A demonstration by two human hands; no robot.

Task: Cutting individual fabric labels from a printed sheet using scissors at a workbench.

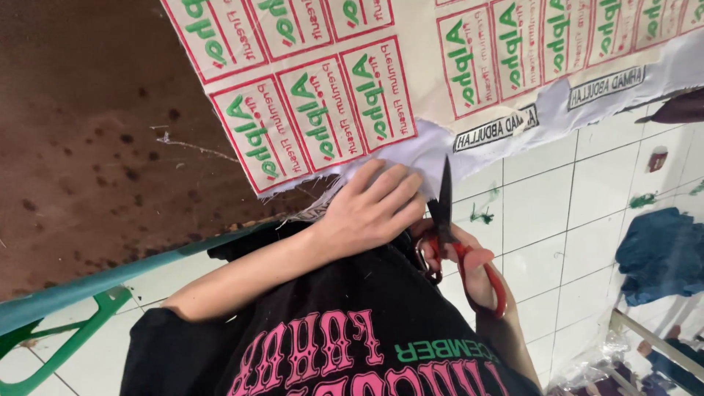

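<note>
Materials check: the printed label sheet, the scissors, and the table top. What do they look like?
Label sheet: woven cloth, matte, likely; frayed threads at the cut edge, soft folds.
Scissors: dark blades, probably steel; red handles look like glossy plastic or a coating, held in the right hand.
Table top: brown board, matte and stained, maybe plywood or hardboard; green edge frame looks like painted metal.

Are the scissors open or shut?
Shut, it seems: the scissors show one dark pointed blade line, no gap, by the white cloth edge.

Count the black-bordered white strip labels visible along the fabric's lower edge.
2. One black-bordered label sits near the middle of the fabric sheet edge, just above the scissors; the other black-bordered label lies farther right. More may be hidden under the left hand.
</note>
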